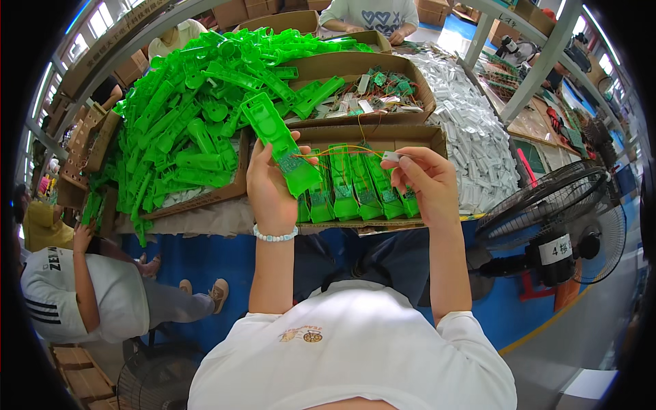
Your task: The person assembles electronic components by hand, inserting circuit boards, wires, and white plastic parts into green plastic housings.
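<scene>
My left hand (272, 181) is closed round a bright green plastic shell (268, 123), held tilted with its hollow side up. A small circuit board (290, 162) sits in the shell's lower part. Thin red and yellow wires (342, 152) stretch from it to my right hand (427, 179), which pinches a small white block-shaped part (391, 156) between thumb and fingers. Below the wires, a cardboard box (437, 140) holds a row of similar green shells (365, 188) with boards and wires in them.
Loose green shells (198, 96) are heaped at left. A carton of wired boards (393, 85) stands behind, and white parts (471, 130) are piled at right. A fan (547, 225) stands near my right arm. Co-workers are at far left (96, 294) and across the table (372, 14).
</scene>
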`<action>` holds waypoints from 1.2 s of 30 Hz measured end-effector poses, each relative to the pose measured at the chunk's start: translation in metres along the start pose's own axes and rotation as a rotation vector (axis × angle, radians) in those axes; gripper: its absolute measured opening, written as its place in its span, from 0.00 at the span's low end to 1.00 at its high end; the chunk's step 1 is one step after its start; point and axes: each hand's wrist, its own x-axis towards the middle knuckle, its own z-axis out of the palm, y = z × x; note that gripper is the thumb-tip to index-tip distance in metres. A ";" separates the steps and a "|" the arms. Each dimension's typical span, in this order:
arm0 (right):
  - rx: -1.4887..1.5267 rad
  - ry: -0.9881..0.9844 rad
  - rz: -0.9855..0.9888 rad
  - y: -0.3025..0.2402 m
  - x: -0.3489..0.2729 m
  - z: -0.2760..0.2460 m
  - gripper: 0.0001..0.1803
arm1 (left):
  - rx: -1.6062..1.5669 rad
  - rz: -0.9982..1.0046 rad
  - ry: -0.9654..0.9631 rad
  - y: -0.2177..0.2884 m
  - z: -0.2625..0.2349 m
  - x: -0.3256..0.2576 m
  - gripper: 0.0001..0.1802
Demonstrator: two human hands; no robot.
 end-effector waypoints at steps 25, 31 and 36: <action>-0.936 0.098 -0.421 -0.103 0.091 0.015 0.06 | -0.291 -0.444 -0.088 -0.070 -0.023 -0.001 0.35; -1.146 0.205 -0.512 -0.135 0.136 -0.012 0.07 | -0.240 -0.370 -0.146 -0.052 -0.044 -0.002 0.37; -0.904 0.266 -0.428 -0.144 0.178 -0.040 0.12 | -0.081 -0.275 -0.271 -0.034 -0.069 -0.016 0.31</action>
